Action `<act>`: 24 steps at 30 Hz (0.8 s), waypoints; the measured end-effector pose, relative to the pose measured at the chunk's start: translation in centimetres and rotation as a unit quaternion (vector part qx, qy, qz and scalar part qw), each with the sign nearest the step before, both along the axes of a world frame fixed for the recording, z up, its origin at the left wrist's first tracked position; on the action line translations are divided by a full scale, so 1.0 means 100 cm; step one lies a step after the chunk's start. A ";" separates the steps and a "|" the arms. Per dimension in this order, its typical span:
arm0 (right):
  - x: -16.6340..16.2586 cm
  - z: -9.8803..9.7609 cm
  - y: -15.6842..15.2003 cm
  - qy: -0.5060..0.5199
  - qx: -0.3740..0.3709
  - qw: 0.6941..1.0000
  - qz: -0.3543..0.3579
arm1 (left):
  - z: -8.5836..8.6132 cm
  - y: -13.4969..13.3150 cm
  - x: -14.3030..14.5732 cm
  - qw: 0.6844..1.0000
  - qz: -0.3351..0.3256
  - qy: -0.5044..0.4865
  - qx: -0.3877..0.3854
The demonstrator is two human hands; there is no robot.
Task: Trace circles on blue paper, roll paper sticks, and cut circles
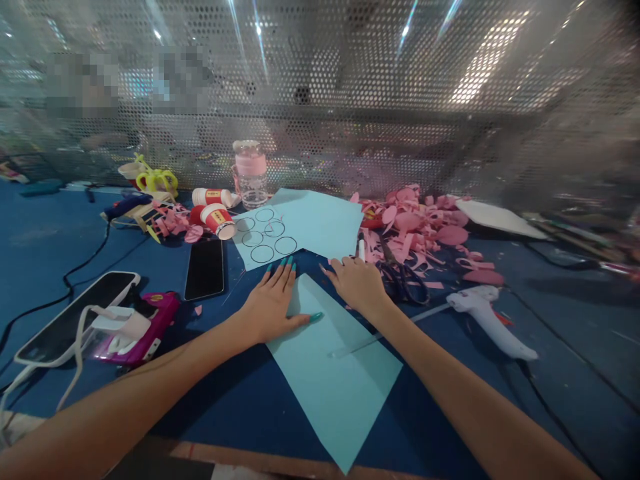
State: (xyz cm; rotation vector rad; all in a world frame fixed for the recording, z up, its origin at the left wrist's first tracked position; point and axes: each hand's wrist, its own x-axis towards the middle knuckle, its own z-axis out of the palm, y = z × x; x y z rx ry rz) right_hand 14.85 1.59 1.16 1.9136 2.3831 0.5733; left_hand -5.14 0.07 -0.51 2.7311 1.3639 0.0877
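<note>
My left hand (pixel 273 303) lies flat with fingers spread on the top left corner of a light blue paper sheet (pixel 335 373) on the blue table. My right hand (pixel 356 283) rests at the sheet's far corner, fingers curled, with a white marker (pixel 361 248) by its fingertips; whether it grips the marker I cannot tell. A clear ruler (pixel 360 343) lies across the sheet under my right wrist. Farther back lie another blue sheet (pixel 320 223) and a sheet with drawn circles (pixel 263 237).
Black scissors (pixel 403 277) and a white glue gun (pixel 487 320) lie to the right, pink paper scraps (pixel 425 227) behind them. A black phone (pixel 205 268), paper cups (pixel 217 217), a jar (pixel 250 175), a tablet (pixel 75 317) and cables occupy the left. A perforated metal wall closes the back.
</note>
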 end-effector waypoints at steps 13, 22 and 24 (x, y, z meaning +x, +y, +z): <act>0.001 0.007 -0.005 0.080 0.047 0.996 0.017 | 0.002 -0.001 0.001 1.000 -0.003 0.019 0.005; -0.012 -0.006 -0.027 0.293 -0.056 0.948 0.111 | 0.003 -0.003 0.002 1.000 0.007 0.014 -0.002; -0.013 -0.010 -0.026 0.292 -0.072 0.947 0.110 | 0.002 -0.003 0.002 1.000 0.003 -0.001 0.005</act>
